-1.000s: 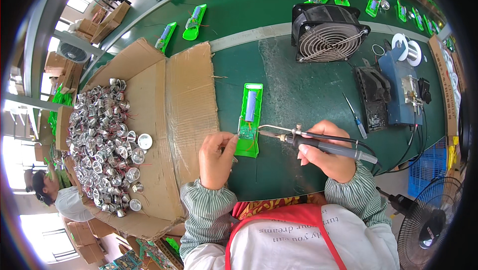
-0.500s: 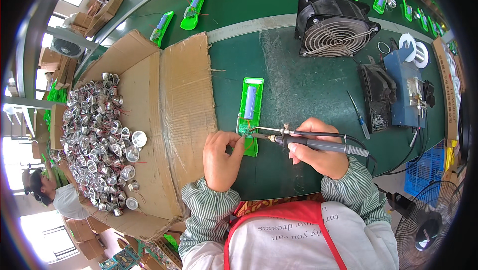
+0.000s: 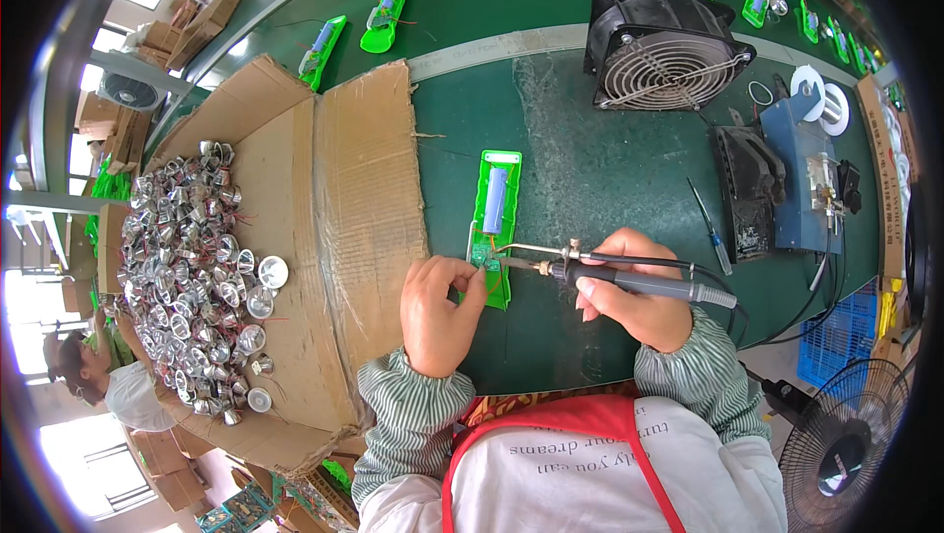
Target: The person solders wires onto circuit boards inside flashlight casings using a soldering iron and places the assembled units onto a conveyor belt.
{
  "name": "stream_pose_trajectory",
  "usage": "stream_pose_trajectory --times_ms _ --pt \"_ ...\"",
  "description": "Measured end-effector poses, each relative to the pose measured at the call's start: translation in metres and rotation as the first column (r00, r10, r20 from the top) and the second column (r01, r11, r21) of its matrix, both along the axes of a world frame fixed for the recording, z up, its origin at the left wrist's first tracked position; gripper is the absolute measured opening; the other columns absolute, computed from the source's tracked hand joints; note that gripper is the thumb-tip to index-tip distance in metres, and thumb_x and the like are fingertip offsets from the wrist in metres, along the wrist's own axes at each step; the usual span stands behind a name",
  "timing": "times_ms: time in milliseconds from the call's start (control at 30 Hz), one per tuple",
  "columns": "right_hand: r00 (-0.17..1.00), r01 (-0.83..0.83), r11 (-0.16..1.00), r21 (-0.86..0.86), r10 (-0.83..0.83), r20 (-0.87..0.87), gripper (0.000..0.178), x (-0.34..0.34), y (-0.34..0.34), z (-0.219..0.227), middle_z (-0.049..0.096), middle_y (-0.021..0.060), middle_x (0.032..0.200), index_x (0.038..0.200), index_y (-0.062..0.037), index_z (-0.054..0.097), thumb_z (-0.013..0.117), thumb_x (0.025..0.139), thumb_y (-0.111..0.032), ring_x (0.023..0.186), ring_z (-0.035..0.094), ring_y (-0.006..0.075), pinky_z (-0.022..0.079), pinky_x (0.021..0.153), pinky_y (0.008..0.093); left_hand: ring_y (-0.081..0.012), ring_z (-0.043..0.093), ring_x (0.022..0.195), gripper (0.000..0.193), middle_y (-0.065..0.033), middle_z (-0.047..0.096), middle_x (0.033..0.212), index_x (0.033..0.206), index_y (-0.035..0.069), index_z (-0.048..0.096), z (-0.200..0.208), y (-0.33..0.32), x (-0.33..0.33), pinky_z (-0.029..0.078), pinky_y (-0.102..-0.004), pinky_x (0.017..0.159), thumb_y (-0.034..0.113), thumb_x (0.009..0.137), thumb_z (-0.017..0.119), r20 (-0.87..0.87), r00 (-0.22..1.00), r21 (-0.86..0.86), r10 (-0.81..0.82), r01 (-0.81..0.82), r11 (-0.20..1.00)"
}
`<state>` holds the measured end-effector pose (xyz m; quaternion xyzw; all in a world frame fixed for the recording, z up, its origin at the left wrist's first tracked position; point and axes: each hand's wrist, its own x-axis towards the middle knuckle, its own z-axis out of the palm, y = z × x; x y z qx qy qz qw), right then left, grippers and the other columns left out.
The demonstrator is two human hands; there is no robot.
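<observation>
My right hand (image 3: 644,287) is closed round a soldering iron (image 3: 629,282) with a thin metal feed tube clamped along it. Its tip points left at a small green circuit board (image 3: 484,256) and lies close by the board's right side. The board sits in a bright green plastic housing (image 3: 500,299), below a blue-violet cylindrical battery (image 3: 496,201). Thumb and fingers of my left hand (image 3: 440,317) pinch together at the board's lower left edge. Whatever they grip is too small to make out. A thin reddish wire curves beside those fingertips.
On my left, a cardboard box (image 3: 369,218) holds many silvery reflector cups (image 3: 202,287). A black metal-grilled fan (image 3: 669,56) stands at the back. To the right are a screwdriver (image 3: 710,228) and a blue soldering unit (image 3: 798,184) with a solder spool (image 3: 834,108). Several green housings (image 3: 385,17) lie beyond.
The soldering iron has drawn back slightly to the right, showing more of the circuit board. My left hand keeps its pinch in nearly the same place.
</observation>
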<state>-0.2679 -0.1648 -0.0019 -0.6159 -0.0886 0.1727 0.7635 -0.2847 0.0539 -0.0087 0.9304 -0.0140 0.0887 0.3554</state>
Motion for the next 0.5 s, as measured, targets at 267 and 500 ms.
stream_pose_trajectory --times_ms 267,500 --pt "0.999 0.042 0.999 -0.003 -0.042 0.002 0.011 -0.0033 -0.0053 0.0057 0.061 0.009 0.072 0.084 0.0023 0.05 0.059 0.077 0.0 0.061 0.06 0.0106 0.05 0.053 0.0234 -0.0239 0.048 0.063 0.009 -0.0061 0.052 0.063 0.067 0.004 0.055 -0.0014 -0.0003 -0.0007 0.038 -0.0348 0.058 0.004 0.069 0.064 0.006 1.0 0.011 -0.012 0.012 1.0" --pt "0.999 0.023 1.0 0.011 -0.024 0.027 0.012 -0.0028 0.003 0.0028 0.06 0.0123 0.07 0.086 0.0036 0.049 0.057 0.079 0.001 0.059 0.06 0.0133 0.05 0.052 0.0253 -0.0276 0.051 0.071 0.009 -0.0121 0.053 0.078 0.074 0.0 0.053 -0.0018 -0.0003 -0.0042 0.042 -0.0353 0.063 0.001 0.07 0.062 0.044 0.998 -0.028 0.043 -0.042 0.999"
